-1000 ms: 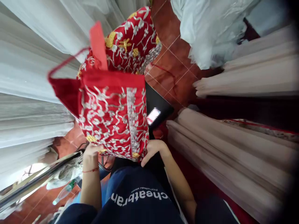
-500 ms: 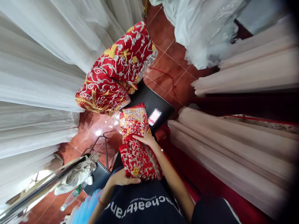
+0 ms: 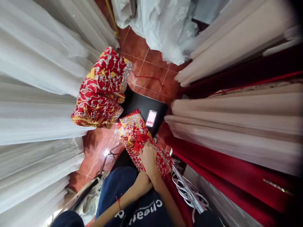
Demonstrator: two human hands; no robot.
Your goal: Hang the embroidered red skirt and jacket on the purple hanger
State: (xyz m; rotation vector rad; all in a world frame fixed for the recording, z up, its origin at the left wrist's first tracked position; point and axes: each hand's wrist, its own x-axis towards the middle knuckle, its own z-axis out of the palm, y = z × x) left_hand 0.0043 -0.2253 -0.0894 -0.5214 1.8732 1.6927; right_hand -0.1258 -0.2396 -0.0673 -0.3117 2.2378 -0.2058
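The right hand point(image 3: 148, 157) lies on top of the folded red embroidered cloth point(image 3: 138, 135), its grip closed on a bunch of red fabric at the middle of it. The left hand point(image 3: 142, 183) is under the right wrist, mostly hidden, so I cannot tell its grip. The cloth rests over the person's lap and a black surface point(image 3: 142, 105). A bigger red embroidered garment point(image 3: 101, 88) lies far left, beside white curtains point(image 3: 35, 78)
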